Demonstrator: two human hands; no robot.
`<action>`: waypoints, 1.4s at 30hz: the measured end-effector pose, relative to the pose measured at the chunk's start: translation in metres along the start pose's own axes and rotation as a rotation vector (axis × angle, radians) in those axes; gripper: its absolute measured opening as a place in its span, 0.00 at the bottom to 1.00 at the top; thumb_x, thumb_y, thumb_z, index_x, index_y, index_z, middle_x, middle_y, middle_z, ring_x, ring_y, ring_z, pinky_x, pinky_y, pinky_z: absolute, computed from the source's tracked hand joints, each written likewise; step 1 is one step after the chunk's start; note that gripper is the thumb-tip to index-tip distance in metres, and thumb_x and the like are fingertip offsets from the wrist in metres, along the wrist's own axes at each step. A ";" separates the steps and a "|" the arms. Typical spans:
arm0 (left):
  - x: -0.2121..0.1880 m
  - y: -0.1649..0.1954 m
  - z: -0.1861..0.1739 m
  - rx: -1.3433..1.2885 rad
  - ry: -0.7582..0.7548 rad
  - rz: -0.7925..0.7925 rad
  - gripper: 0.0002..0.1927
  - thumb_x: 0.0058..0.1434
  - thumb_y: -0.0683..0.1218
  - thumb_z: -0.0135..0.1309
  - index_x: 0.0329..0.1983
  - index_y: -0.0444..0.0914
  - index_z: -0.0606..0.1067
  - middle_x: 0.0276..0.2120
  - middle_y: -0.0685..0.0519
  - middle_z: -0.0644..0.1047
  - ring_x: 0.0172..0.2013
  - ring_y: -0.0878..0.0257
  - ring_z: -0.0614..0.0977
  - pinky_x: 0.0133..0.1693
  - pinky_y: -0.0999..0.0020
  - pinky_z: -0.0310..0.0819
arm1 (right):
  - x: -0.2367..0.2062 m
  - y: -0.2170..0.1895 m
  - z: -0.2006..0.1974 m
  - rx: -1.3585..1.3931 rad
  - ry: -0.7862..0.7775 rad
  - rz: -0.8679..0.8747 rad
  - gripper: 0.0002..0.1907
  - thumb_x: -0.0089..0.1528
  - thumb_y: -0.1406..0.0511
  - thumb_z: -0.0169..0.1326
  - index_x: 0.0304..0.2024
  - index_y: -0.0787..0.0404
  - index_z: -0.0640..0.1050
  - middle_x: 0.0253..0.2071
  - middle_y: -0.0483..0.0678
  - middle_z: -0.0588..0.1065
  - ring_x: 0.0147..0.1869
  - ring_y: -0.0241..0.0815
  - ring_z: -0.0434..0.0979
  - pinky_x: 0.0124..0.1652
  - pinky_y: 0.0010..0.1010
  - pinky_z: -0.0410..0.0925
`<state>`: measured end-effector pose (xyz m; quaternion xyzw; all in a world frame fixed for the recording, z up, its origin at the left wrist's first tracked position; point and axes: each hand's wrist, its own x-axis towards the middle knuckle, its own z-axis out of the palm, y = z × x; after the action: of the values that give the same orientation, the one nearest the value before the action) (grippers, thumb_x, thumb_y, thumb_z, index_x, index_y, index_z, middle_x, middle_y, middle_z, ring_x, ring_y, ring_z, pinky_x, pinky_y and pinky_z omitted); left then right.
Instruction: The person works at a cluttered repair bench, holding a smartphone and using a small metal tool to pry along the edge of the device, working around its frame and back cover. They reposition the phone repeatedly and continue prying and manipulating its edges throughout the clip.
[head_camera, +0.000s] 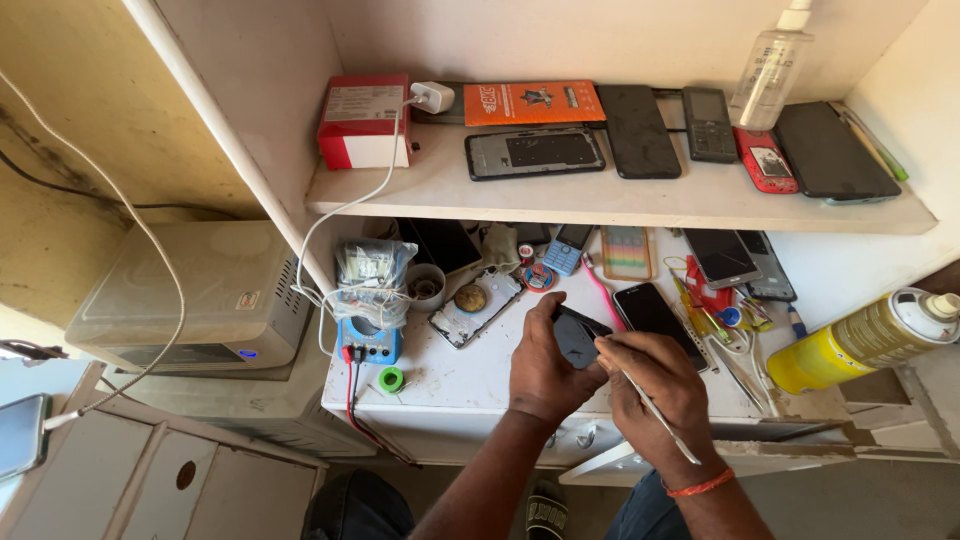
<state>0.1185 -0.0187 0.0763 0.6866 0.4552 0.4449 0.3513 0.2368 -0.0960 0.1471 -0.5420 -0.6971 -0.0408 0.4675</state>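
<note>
Small dark phone (578, 335), centre of frame, held tilted above the front of the white desk (480, 375). Left hand (545, 365) wraps it from the left, thumb up along its edge, fingers closed under it. Right hand (655, 385) pinches a thin metal tool (655, 418) like a pen; its tip meets the phone's right edge.

Judgement on doing this well: keep the tool shallow against the seam, press lightly, let the left hand brace the body so the tip cannot skid toward the thumb. Work along the edge rather than levering at one spot.

Count, moving outward:
- Desk, just behind the hands: one black smartphone (655, 318) lying flat; one opened phone frame (475, 308) with a round part on it; one small blue keypad phone (567, 250); two more smartphones at right, overlapping.
- One blue multimeter (368, 338), left of centre, with red and black leads; one green tape roll (391, 379) in front of it.
- One yellow spray can (865, 340) lying on its side, right edge.
- Shelf (600, 200) above: five phones or phone backs, one orange flat box (533, 102), one red and white box (362, 120), one clear spray bottle (770, 65), one white charger plug.
- Loose small tools right of the hands: too tangled to count.
</note>
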 end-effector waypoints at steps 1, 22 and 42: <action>0.001 0.001 0.001 -0.006 0.004 0.012 0.52 0.44 0.57 0.73 0.67 0.37 0.61 0.57 0.42 0.73 0.52 0.45 0.80 0.50 0.56 0.77 | 0.000 0.001 0.000 -0.016 -0.001 -0.008 0.16 0.56 0.76 0.62 0.47 0.61 0.82 0.44 0.50 0.79 0.47 0.46 0.80 0.45 0.32 0.74; 0.002 -0.003 -0.005 0.068 0.064 0.148 0.51 0.45 0.56 0.72 0.67 0.30 0.61 0.56 0.39 0.73 0.56 0.43 0.77 0.55 0.55 0.74 | -0.003 0.002 0.004 0.056 -0.010 0.046 0.14 0.59 0.74 0.61 0.48 0.63 0.82 0.47 0.51 0.79 0.47 0.43 0.83 0.45 0.28 0.77; 0.005 -0.021 0.019 -0.081 0.098 0.091 0.35 0.54 0.50 0.64 0.57 0.33 0.60 0.43 0.39 0.74 0.43 0.43 0.78 0.44 0.53 0.75 | -0.002 -0.006 0.018 -0.242 -0.005 -0.169 0.20 0.52 0.80 0.57 0.46 0.63 0.83 0.46 0.50 0.77 0.54 0.51 0.80 0.53 0.37 0.74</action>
<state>0.1307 -0.0087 0.0520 0.6692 0.4219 0.5116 0.3353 0.2214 -0.0893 0.1385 -0.5338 -0.7314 -0.1625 0.3920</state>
